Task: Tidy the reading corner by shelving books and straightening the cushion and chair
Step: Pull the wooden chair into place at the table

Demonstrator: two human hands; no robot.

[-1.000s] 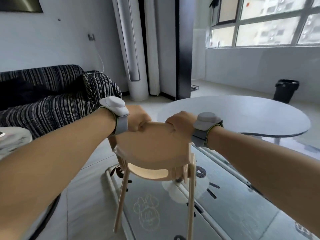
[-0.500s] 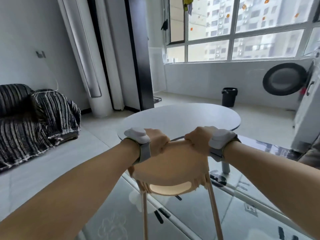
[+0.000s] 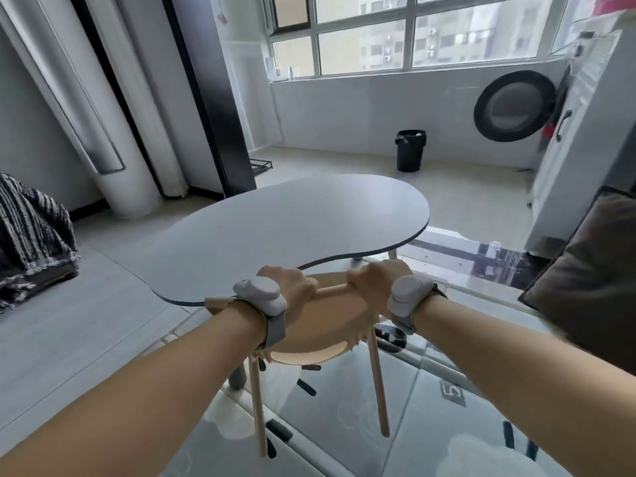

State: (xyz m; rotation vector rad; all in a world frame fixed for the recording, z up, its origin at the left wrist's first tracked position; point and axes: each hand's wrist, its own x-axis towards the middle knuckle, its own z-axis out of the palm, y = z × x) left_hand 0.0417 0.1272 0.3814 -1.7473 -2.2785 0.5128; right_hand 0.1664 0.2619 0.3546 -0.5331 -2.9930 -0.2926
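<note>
A small light-wood chair (image 3: 330, 315) stands in front of me at the near edge of the grey kidney-shaped table (image 3: 292, 222). Its two back legs reach down to a pale printed floor mat (image 3: 344, 425). My left hand (image 3: 292, 287) grips the left part of the chair's top rail. My right hand (image 3: 377, 282) grips the right part of the same rail. Both wrists wear grey bands. A brown cushion (image 3: 592, 270) shows at the right edge, blurred. No books are in view.
A striped sofa throw (image 3: 31, 232) lies at the far left. A white standing column unit (image 3: 103, 132) and a dark pillar (image 3: 213, 108) rise behind the table. A black bin (image 3: 409, 149) stands under the window. A washing machine with an open door (image 3: 512, 105) is at the right.
The view has swung to the right, so the sofa slid off to the left and the window side came in. The chair, held by both hands, now sits closer to the table's edge.
</note>
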